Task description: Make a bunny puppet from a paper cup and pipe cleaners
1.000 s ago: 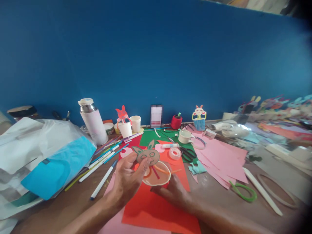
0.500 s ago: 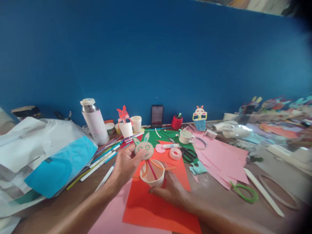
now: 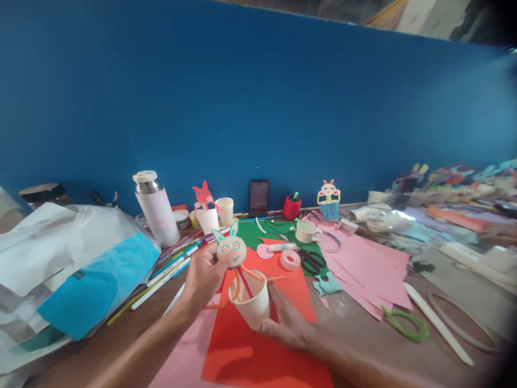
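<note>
My left hand (image 3: pixel 204 275) pinches a round paper rabbit face (image 3: pixel 239 249) with green-edged ears, its thumb across the front. Orange pipe cleaners and a dark red stick run down from the face into a white paper cup (image 3: pixel 255 311). With thumb in front and fingers along its right side, my right hand (image 3: pixel 290 324) grips that cup low down. The cup leans, its mouth toward the rabbit face, over an orange-red paper sheet (image 3: pixel 242 358).
Beyond the cup are a tape roll (image 3: pixel 290 260), black scissors (image 3: pixel 313 261) and a glue stick (image 3: pixel 283 247). Pink sheets (image 3: pixel 367 264) spread to the right. Markers (image 3: pixel 161 281), a flask (image 3: pixel 158 215) and a plastic bag (image 3: pixel 117 237) stand or lie left.
The cup has tipped, so more of its side shows. The rabbit face has shifted slightly left with my left hand. My right hand remains at the cup's lower right.
</note>
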`<act>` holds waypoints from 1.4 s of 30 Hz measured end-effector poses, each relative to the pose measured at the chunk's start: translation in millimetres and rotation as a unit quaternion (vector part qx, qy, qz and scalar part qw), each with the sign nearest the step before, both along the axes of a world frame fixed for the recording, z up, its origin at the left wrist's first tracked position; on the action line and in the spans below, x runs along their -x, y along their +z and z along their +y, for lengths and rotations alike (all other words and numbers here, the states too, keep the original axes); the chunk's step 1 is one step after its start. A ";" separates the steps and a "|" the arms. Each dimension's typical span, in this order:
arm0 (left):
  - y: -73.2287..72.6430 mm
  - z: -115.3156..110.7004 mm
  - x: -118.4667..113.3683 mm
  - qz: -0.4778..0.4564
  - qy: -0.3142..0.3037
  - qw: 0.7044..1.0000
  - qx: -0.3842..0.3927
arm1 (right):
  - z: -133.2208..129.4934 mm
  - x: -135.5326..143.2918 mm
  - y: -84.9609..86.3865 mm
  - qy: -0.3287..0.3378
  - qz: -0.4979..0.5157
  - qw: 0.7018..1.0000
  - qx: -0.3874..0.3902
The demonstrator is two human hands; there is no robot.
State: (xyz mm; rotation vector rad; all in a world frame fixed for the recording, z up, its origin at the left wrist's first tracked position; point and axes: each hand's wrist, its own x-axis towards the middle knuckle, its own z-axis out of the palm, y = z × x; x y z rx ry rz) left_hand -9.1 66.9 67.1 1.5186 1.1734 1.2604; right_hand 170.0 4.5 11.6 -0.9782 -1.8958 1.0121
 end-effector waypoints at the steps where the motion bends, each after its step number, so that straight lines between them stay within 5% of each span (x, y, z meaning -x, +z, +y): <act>1: 0.4 1.1 1.4 -0.004 -0.002 1.000 -0.004 | -0.2 -1.2 1.6 0.010 0.019 1.000 -0.002; 10: 1.3 5.3 4.9 -0.001 0.002 1.000 0.000 | 16.9 -7.0 -9.2 -0.127 0.149 0.979 0.063; 17: -0.9 -3.2 -1.6 0.031 -0.014 0.999 0.013 | 25.0 -14.6 9.6 -0.159 0.139 0.977 0.032; 34: 0.8 -13.1 -10.9 -0.024 -0.138 0.982 0.128 | 37.0 -12.8 33.5 -0.020 0.010 0.996 0.083; 42: -4.6 -9.7 -8.5 -0.007 -0.140 0.984 0.105 | 34.4 16.3 31.8 -0.021 0.115 0.980 0.160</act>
